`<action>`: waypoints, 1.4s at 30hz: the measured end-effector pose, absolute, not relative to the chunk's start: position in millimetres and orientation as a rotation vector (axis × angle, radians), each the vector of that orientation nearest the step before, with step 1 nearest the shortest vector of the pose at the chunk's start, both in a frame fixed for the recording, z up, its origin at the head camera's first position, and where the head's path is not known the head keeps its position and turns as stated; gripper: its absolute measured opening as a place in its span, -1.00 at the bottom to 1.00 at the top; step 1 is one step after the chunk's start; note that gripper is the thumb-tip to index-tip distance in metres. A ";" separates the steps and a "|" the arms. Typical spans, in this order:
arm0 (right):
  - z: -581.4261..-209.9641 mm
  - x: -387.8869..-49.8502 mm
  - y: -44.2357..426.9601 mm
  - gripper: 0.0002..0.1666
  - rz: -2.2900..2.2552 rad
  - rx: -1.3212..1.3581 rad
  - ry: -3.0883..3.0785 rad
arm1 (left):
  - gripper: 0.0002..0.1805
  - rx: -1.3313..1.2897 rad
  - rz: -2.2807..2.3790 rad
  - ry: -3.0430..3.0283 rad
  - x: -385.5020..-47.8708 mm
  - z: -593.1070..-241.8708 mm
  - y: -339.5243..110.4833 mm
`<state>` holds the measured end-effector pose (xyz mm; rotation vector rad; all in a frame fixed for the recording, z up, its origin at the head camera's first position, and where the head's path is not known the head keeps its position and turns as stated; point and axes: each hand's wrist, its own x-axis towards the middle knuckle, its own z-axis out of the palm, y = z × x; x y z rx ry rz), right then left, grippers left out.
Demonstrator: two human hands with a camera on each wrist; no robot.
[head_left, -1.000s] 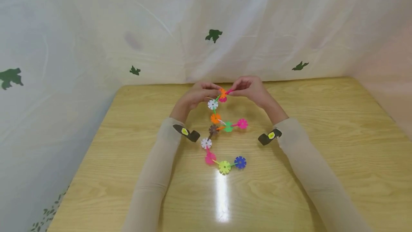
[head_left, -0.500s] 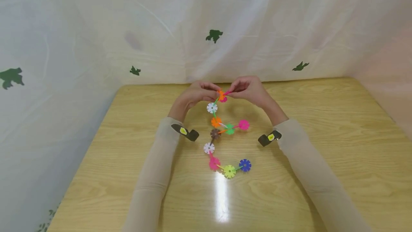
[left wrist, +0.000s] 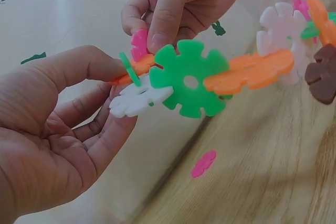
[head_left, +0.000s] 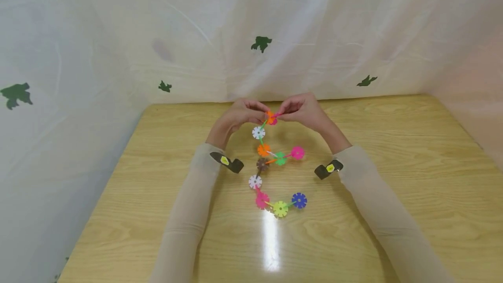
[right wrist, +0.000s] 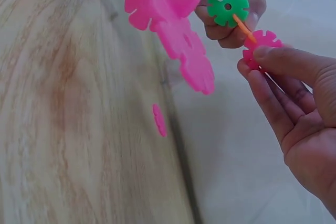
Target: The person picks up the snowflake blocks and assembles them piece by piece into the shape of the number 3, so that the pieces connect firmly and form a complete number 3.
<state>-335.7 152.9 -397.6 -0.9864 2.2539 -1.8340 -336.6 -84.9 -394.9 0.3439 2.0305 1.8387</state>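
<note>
A chain of interlocking plastic snowflake discs, mixed in colour, hangs from my two hands in the head view. My left hand (head_left: pixel 244 115) pinches an orange disc (left wrist: pixel 143 66) at its top end, close to a green disc (right wrist: pixel 228 7) and a white disc (left wrist: pixel 137 99). Between thumb and fingers, my right hand (head_left: pixel 301 109) holds a pink disc (right wrist: pixel 268 39), which meets the orange one edge-on. Lower in the chain are a brown disc (head_left: pixel 262 163), a yellow disc (head_left: pixel 280 209) and a blue disc (head_left: pixel 299 200). A side branch ends in another pink disc (head_left: pixel 297 153).
One loose pink disc (left wrist: pixel 203 164) lies on the wooden table (head_left: pixel 157 178) near its far edge, below the hands. A pale curtain (head_left: pixel 188 43) with green leaf-like patches stands behind the table. Black cameras (head_left: pixel 329 169) sit on both wrists.
The chain's lower part has shifted slightly down and to the right in the head view. The orange and pink discs at the top have dropped a little. Both hands keep nearly the same place.
</note>
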 end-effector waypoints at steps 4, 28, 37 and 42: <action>-395.9 -335.4 150.7 -0.85 -1.800 -0.938 2.280 | -0.73 0.358 1.817 2.059 -335.4 -391.8 -88.6; -426.5 -386.6 169.5 -0.51 -1.210 -0.760 2.404 | -0.72 0.341 1.813 2.045 -339.6 -396.4 -90.3; -429.1 -396.2 161.9 -0.41 -1.171 -0.748 2.345 | -0.72 0.330 1.830 2.044 -343.4 -397.3 -90.7; -429.9 -397.1 158.5 -0.39 -1.142 -0.751 2.325 | -0.72 0.314 1.831 2.046 -342.6 -398.0 -91.1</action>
